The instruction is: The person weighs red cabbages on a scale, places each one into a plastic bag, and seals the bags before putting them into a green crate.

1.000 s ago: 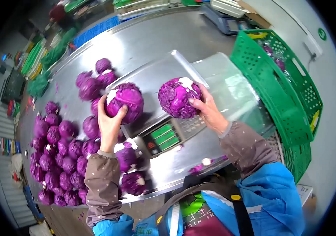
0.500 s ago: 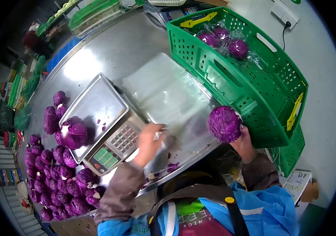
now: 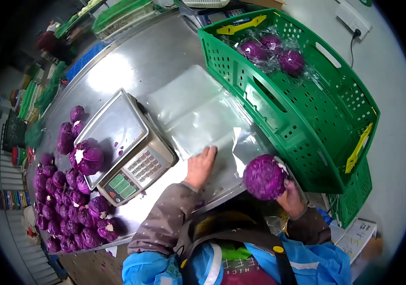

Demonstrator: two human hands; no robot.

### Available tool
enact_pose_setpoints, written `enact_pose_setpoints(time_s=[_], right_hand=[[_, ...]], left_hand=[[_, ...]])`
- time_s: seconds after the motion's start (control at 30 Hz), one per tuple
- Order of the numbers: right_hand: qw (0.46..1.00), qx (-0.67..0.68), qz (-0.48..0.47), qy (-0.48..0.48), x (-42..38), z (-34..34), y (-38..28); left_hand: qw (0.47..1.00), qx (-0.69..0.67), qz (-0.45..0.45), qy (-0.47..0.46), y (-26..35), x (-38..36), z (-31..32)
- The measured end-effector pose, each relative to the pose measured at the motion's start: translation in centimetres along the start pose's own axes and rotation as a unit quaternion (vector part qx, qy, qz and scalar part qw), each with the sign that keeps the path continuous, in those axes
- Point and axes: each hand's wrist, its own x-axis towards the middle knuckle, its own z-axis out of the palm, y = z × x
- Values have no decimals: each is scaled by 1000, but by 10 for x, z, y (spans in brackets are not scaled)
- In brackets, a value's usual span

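Note:
My right hand [image 3: 292,198] grips a purple cabbage [image 3: 264,177] from its right side, over the table's near edge beside the green crate. The cabbage is round, with a pale cut stem end near my fingers. My left hand [image 3: 200,167] lies on a stack of clear plastic bags [image 3: 188,102], fingers stretched forward and touching the film. Part of the film under my palm is hidden. Left of the bags stands a weighing scale [image 3: 146,164] with a keypad and green display. One large purple cabbage [image 3: 89,157] overlaps the left edge of its steel tray.
A heap of purple cabbages [image 3: 72,209] covers the table's left end. The green crate [image 3: 302,137] at the right holds several film-wrapped cabbages [image 3: 292,62]. A second scale [image 3: 212,18] stands at the back, near a wall socket [image 3: 353,20].
My left hand has moved right and forward from the scale's edge onto the plastic bags. My right hand has lowered the cabbage slightly toward me. The view has shifted a little.

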Motion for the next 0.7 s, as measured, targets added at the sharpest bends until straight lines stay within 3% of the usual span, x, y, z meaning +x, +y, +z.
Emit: enact_pose_setpoints(time_s=[0.07,0.1,0.17,0.23,0.3,0.33,0.43,0.47,0.53,0.57,0.6,0.63,0.7], right_hand=[[999,18,16,-47,-3,33,-5],[998,17,35,-54,-5,41,5],[985,74,51,-150,11,59,13],[983,66,53,-164,32,63,31],[989,50,59,-126,40,65,44],[994,45,48,-92,41,70,47],[1000,-7,-14,-22,46,72,58],[1000,-10,-13,-26,47,81,63],[964,-212,-152,42,43,96,72],[963,-218,-152,40,50,82,80],[889,-390,-233,55,65,51,92],[778,-544,-307,67,74,38,99],[792,-519,-320,36,58,89,89]], left_hand=[[990,-98,-25,97,5,18,-31],[985,-113,-42,-127,-3,10,-18],[949,-192,38,-246,-15,-18,17],[920,-380,-23,-91,-8,-13,-4],[830,-520,-168,-108,-5,-7,-34],[740,-609,-254,-131,-9,-7,-41],[719,-599,-320,-151,-17,-12,-65],[800,-540,-251,-75,-14,-13,-59],[871,-463,-99,131,5,-15,-52],[942,-321,-5,104,16,-19,-57],[960,-265,90,10,33,-22,-86],[963,-187,186,56,43,-32,-69],[946,-191,237,107,39,-50,-77]])
